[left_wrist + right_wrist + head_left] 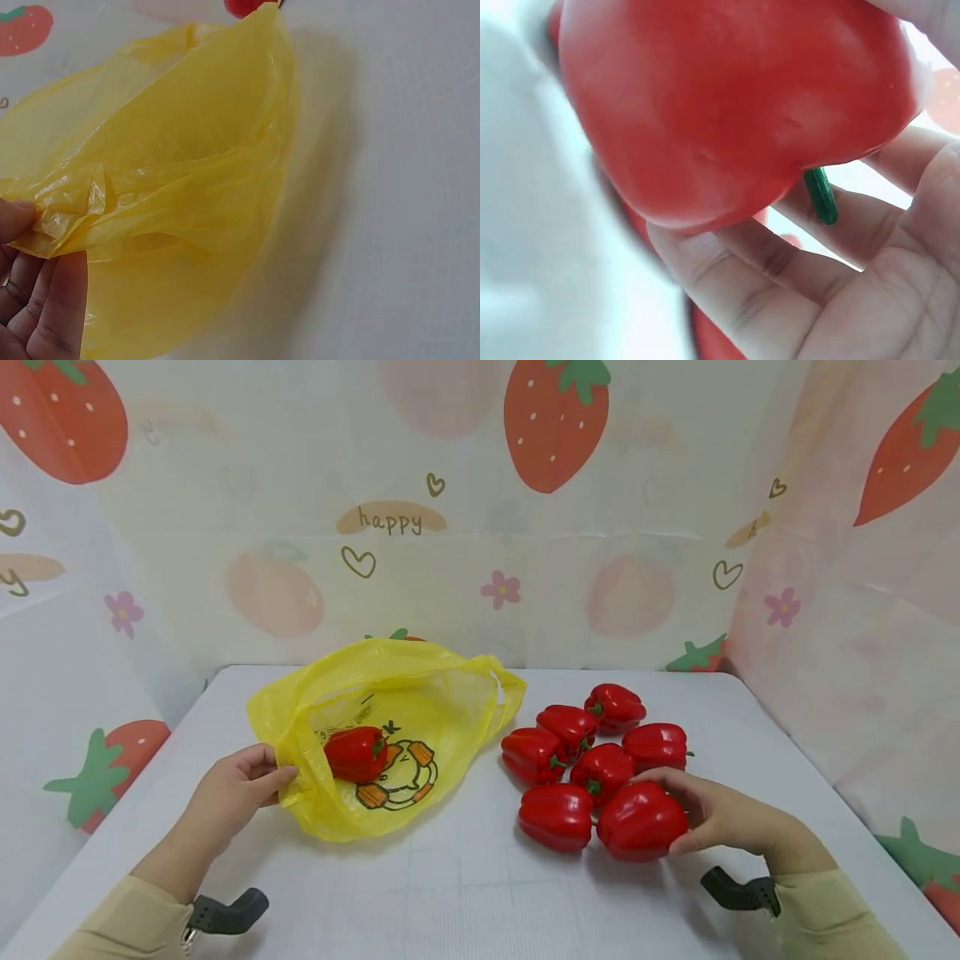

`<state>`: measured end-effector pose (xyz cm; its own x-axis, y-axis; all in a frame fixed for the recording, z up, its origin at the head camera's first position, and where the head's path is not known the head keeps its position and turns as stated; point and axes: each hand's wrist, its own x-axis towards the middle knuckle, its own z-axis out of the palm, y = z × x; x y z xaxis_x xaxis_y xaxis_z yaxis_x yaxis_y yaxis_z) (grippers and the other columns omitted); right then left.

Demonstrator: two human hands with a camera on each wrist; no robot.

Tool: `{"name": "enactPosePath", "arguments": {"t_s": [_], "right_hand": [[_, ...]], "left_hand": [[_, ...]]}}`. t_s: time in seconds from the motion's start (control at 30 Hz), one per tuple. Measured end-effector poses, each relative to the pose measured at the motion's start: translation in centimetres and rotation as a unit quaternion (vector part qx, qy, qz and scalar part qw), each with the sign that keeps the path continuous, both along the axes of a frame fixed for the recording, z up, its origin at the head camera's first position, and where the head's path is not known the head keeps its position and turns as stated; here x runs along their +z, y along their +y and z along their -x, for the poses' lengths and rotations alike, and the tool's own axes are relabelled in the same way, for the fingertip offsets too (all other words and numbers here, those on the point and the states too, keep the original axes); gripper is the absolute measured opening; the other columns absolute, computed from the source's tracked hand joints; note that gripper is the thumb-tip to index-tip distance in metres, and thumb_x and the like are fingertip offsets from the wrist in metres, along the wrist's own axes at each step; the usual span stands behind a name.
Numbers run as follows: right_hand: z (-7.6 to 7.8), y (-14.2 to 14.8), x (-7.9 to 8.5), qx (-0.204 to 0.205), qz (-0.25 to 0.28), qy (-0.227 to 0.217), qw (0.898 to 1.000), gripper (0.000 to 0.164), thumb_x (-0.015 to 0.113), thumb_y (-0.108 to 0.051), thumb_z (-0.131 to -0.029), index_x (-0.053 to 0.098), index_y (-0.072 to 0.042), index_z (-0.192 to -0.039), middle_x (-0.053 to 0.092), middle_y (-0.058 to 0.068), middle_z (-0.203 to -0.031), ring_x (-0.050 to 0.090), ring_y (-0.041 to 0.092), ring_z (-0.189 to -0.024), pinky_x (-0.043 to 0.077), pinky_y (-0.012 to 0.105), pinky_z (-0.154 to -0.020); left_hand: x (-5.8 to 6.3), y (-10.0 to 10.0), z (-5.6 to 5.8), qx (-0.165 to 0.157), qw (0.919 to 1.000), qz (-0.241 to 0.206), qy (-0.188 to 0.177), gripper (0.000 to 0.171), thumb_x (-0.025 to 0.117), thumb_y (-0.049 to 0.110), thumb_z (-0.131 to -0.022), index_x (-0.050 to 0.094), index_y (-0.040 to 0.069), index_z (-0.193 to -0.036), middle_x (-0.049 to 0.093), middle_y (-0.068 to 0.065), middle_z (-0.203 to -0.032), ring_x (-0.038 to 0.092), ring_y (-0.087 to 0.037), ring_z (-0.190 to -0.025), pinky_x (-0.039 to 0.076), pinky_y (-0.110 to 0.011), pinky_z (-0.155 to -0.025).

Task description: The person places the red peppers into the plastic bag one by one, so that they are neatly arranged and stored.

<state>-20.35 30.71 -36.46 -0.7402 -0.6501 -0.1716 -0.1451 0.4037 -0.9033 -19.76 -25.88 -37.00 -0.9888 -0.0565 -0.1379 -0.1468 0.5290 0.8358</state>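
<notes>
My left hand (pixel 243 785) pinches the edge of a yellow plastic bag (pixel 450 793) between thumb and fingers; the left wrist view shows the crumpled bag edge (pixel 71 206) under the thumb. Inside the bag's mouth lies one red bell pepper (pixel 356 755). On the right, my right hand (pixel 720 818) grips another red bell pepper (pixel 642 822) at the front of a group of peppers. Up close in the right wrist view, this pepper (pixel 727 112) sits between thumb and fingers, with a green stem (pixel 821 196) showing below it.
Several more red bell peppers lie close together on the white table (pixel 465 893), among them one at the front left (pixel 555 817) and one at the back (pixel 615 707). A strawberry-patterned cloth (pixel 465 577) hangs behind the table and along both sides.
</notes>
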Motion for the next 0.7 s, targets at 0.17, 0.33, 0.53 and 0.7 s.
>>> {"name": "enactPosePath", "arguments": {"t_s": [0.17,0.33,0.53,0.7], "right_hand": [[0.5,-0.5,0.9,0.019,0.027,0.036,0.999,0.069,0.07,-0.004,-0.077,0.033,-0.008,-0.135,0.038,0.018,-0.128,0.048,0.021,-0.112,0.053,0.04,-0.078],[1.4,-1.5,1.7,0.031,0.05,0.056,0.997,0.069,0.069,-0.002,-0.077,0.032,-0.007,-0.135,0.04,0.013,-0.128,0.051,0.018,-0.111,0.053,0.04,-0.079],[2.5,-3.4,2.4,0.028,0.061,0.076,0.995,0.067,0.068,-0.001,-0.078,0.034,-0.008,-0.135,0.041,0.014,-0.128,0.051,0.025,-0.111,0.053,0.04,-0.08],[3.6,-5.9,3.1,-0.006,0.052,0.058,0.997,0.067,0.071,-0.004,-0.077,0.037,-0.015,-0.134,0.041,0.013,-0.129,0.047,0.033,-0.114,0.052,0.041,-0.081]], "left_hand": [[0.1,0.0,0.0,0.0,1.0,0.0,0.003,0.047,0.057,0.043,-0.087,0.053,0.004,-0.113,0.06,-0.012,-0.11,0.061,-0.019,-0.091,0.052,-0.034,-0.083],[0.1,0.0,0.0,0.0,1.0,-0.003,0.002,0.047,0.058,0.043,-0.086,0.053,0.004,-0.113,0.059,-0.012,-0.11,0.061,-0.019,-0.091,0.052,-0.033,-0.082],[-0.1,0.1,0.0,0.0,1.0,-0.007,0.001,0.046,0.058,0.041,-0.087,0.053,0.003,-0.113,0.06,-0.011,-0.109,0.06,-0.018,-0.09,0.052,-0.033,-0.082],[0.0,0.2,0.1,-0.005,0.9999,-0.008,0.007,0.045,0.058,0.041,-0.087,0.053,0.004,-0.112,0.06,-0.011,-0.109,0.06,-0.019,-0.09,0.052,-0.032,-0.081]]}}
